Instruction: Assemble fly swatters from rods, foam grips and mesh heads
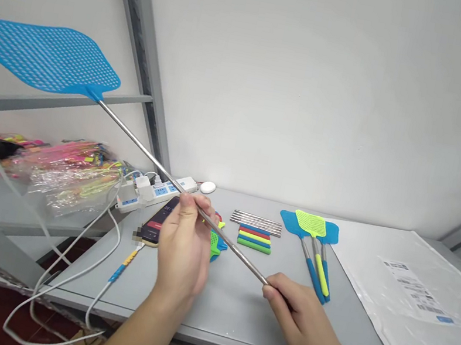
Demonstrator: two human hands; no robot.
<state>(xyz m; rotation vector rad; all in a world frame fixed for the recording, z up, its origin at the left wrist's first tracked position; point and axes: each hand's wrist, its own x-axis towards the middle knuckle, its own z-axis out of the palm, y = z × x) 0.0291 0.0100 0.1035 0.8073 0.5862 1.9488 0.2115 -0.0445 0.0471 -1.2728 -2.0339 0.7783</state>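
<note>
A blue fly swatter [60, 62] stretches from the upper left down to the right, its extended metal rod crossing in front of me above the table. My left hand [186, 242] is closed around the rod near its middle. With thumb and fingers, my right hand [298, 315] grips the rod's lower end; the tip is hidden inside that hand. Behind the rod lie several metal tubes [256, 223] and a row of coloured handle grips [255, 240]. Green and blue swatter heads [216, 244] are partly covered by my left hand.
Three assembled fly swatters [317, 259] lie on the grey table [226, 320]. A white plastic bag [425, 308] covers the right side. At left are a phone [159, 222], a power strip [160, 191], white cables [116, 236] and bagged goods [73, 174] on a shelf.
</note>
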